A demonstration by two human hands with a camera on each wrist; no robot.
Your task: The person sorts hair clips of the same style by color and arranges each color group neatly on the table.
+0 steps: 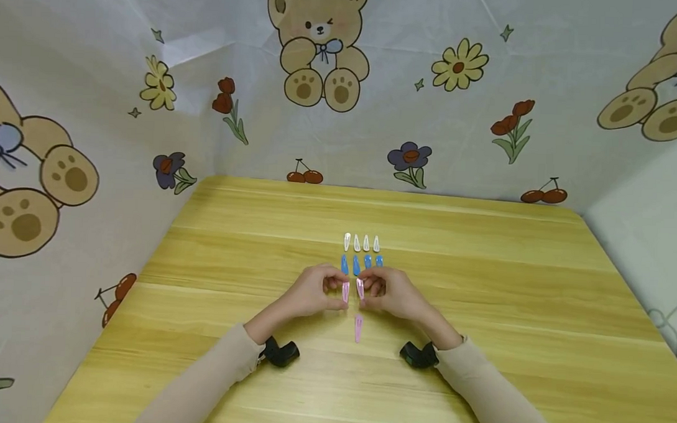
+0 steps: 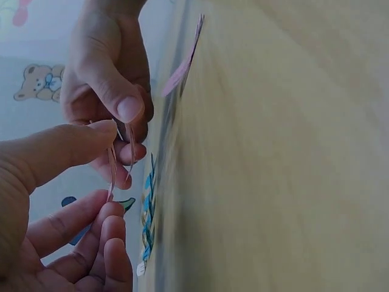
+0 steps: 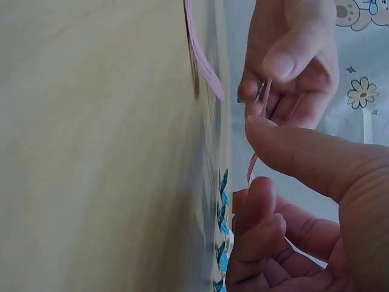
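My left hand pinches a pink snap hair clip lengthwise between thumb and fingertips. Close beside it, my right hand pinches a second pink hair clip the same way. Both clips stand upright and side by side in the head view. In the left wrist view the left hand's clip shows edge-on, near the other hand's thumb. A third pink hair clip lies on the table just nearer than the hands. Beyond the fingers lies a row of blue hair clips, partly covered by the right hand.
Several white hair clips form a row behind the blue ones. All lie on a wooden table. A printed cloth with bears and flowers hangs behind and to the left. Black wrist devices sit under both sleeves.
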